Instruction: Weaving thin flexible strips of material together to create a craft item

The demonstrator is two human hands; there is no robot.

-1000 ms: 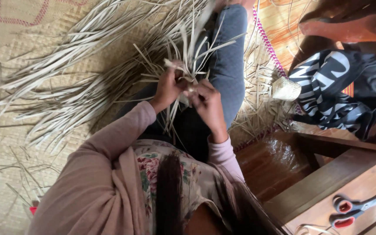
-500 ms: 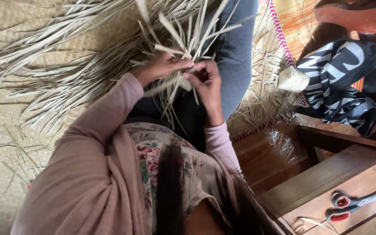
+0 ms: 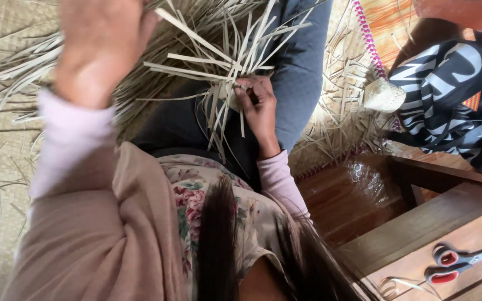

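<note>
Right hand [image 3: 259, 108] grip pinched on one woven piece [image 3: 231, 95]; left hand [image 3: 99, 47] raised, blurred, grip unclear.

Strip bundle [image 3: 230, 72] on lap, scissors [image 3: 458, 262] on bench [image 3: 419, 228] at right, mat [image 3: 6, 139] left.

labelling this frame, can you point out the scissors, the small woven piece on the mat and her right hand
scissors [image 3: 457, 262], head view, on the red handles
small woven piece [image 3: 384, 96], head view, middle of its weave
right hand [image 3: 259, 103], head view, back of the hand
</note>
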